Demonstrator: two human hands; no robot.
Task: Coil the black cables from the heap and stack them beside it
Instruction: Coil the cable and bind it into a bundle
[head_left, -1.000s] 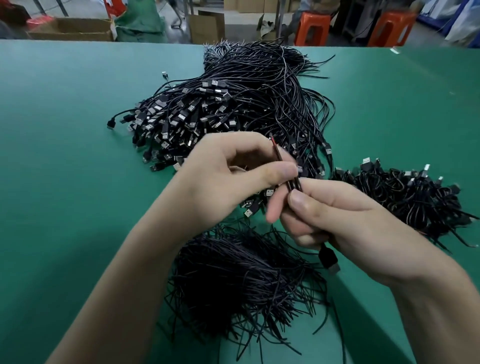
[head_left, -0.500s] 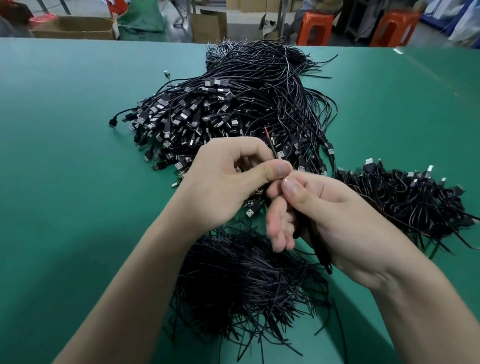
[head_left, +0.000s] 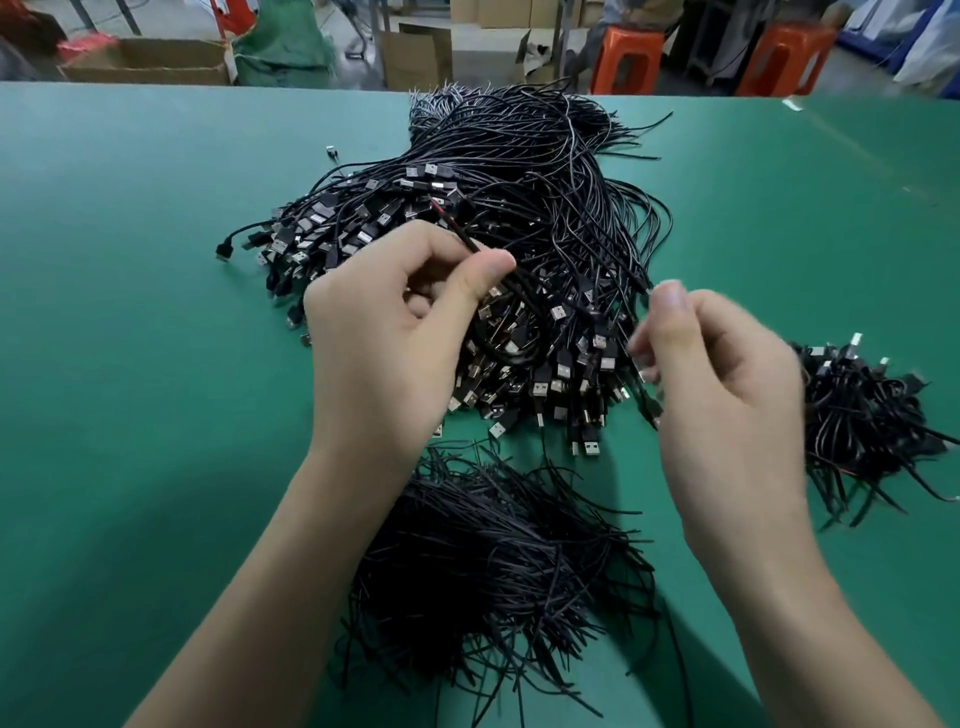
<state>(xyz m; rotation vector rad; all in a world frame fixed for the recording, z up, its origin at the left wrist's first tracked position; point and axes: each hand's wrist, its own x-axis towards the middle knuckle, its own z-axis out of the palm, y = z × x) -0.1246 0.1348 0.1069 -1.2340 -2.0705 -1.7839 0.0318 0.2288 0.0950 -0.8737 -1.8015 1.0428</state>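
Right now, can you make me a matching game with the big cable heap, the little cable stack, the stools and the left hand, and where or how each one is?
Things:
1 big cable heap
2 little cable stack
3 stools
4 left hand

Matches:
A orange, beyond the table
B pinching a cable
C middle of the table
D right side of the table

Pairs: 1-C, 2-D, 3-A, 4-B

One head-worn camera looks forward and down – close over the green surface (head_left: 130, 364), stools (head_left: 628, 60) at the far edge.
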